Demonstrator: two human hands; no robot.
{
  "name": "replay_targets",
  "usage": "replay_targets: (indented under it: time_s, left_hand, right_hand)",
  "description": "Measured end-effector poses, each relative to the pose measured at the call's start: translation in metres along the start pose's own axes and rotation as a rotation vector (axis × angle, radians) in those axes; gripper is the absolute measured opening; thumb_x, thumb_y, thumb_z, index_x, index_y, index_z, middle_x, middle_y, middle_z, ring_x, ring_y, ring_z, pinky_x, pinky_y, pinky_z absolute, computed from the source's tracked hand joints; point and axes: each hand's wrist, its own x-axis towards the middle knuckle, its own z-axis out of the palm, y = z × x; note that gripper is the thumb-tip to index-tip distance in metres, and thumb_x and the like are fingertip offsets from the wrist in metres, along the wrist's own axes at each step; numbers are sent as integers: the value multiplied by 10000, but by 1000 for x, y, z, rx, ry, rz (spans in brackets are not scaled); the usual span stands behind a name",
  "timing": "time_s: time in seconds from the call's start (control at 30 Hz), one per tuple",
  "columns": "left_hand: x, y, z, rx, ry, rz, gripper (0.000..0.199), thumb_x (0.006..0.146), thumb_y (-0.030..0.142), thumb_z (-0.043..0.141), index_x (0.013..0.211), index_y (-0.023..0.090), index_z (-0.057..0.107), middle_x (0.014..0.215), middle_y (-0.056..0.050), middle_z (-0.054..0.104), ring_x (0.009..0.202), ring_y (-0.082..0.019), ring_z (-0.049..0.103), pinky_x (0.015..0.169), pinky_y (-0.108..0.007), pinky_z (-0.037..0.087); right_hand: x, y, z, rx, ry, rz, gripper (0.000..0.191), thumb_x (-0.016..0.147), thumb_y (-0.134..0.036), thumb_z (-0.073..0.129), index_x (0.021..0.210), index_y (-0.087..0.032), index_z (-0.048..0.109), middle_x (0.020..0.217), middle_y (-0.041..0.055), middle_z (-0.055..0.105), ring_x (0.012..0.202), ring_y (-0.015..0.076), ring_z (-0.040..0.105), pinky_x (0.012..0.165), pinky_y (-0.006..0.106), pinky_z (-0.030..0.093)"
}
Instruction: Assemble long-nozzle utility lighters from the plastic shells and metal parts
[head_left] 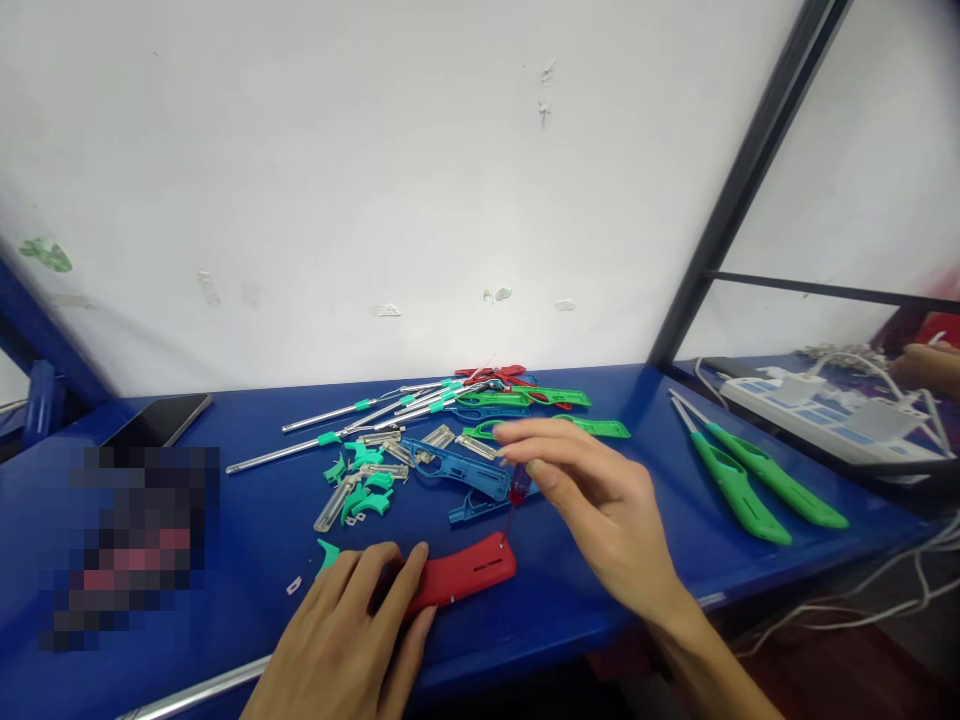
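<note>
My left hand (pixel 349 620) is closed around a red long-necked lighter (pixel 472 572), pressing it on the blue table. The lighter's silver tube (pixel 202 690) points toward the lower left. In my right hand (pixel 611 515), the fingertips pinch a small screwdriver (pixel 519 485) with a dark purple and red handle. Its thin shaft slants down to the far right corner of the red handle. Just beyond lie blue handle shells (pixel 469 470), teal triggers (pixel 369 500) and clear fuel tanks (pixel 335 503). Metal lighter tubes (pixel 281 455) and green shells (pixel 559 397) are piled behind.
Two green lighters (pixel 739 490) lie at the right. Farther right are a white power strip (pixel 821 410) with cables and another person's hand (pixel 930 365), past a black post (pixel 697 270). A phone (pixel 176 420) sits at the left, near a pixelated patch. A white wall (pixel 360 180) stands behind.
</note>
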Motion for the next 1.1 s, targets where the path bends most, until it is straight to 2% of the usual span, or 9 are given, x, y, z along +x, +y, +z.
replay_targets:
  time_s: [0.13,0.2,0.33,0.47,0.63,0.8,0.93,1.0,1.1]
  left_hand:
    - [1,0,-1,14,1,27,437,1101,286,338,1361,133,654,1091,-52,791,934,-239,725,823,-373,582]
    - [0,1,-1,6,4,21,429,1104,290,343,1358,137,654,1092,-54,786,938,-233,722,819,-363,582]
    - [-2,1,2,-5,14,2,419,1107,305,369,1383,143,638,1123,-64,768,980,-230,711,853,-355,570]
    - [-2,-1,2,-6,14,15,419,1108,289,364,1373,124,644,1112,-66,761,972,-229,700,855,-358,552]
    - [-1,1,1,11,-1,38,437,1108,273,342,1380,104,640,1119,-60,767,972,-236,693,878,-372,541]
    - [-1,2,1,-4,9,16,434,1112,296,352,1378,119,646,1116,-59,765,973,-229,693,864,-357,543]
    - [0,0,0,7,-1,26,438,1112,284,343,1372,113,651,1109,-52,777,966,-231,700,857,-362,547]
    - [0,0,-1,16,-7,39,444,1111,274,333,1370,105,652,1103,-50,784,959,-237,703,855,-372,549]
    - [1,1,-2,17,-9,39,443,1109,272,335,1368,102,652,1103,-56,784,957,-237,704,851,-372,554]
  right_hand:
    - [-1,1,0,22,80,19,163,949,-229,812,1064,-344,825,959,9,725,900,192,668,769,319,573]
    - [-1,1,0,-21,83,4,171,948,-244,815,1087,-343,833,1024,26,717,963,203,666,818,332,574]
    - [-1,-1,1,57,-39,-14,304,1085,-183,595,1223,-364,795,1086,17,775,1020,188,700,888,343,575]
    - [-2,0,4,46,38,-48,237,960,-182,798,1112,-362,825,953,-13,725,909,167,663,815,298,561]
    - [-2,-1,3,17,-51,-42,314,1079,-146,590,1237,-330,789,1085,12,773,998,167,699,888,315,564]
    - [-2,2,4,12,64,-29,227,961,-175,792,1118,-337,811,961,-16,724,889,158,664,819,296,558]
    - [-1,2,4,37,25,16,210,1053,-203,664,1152,-323,805,1076,9,767,1039,175,699,924,316,566]
    - [-2,1,3,114,0,59,235,1078,-198,615,1143,-330,798,1052,-2,781,979,160,717,857,295,583]
    - [-4,0,2,89,86,36,153,978,-213,777,1057,-339,810,941,-25,722,848,142,670,742,267,563]
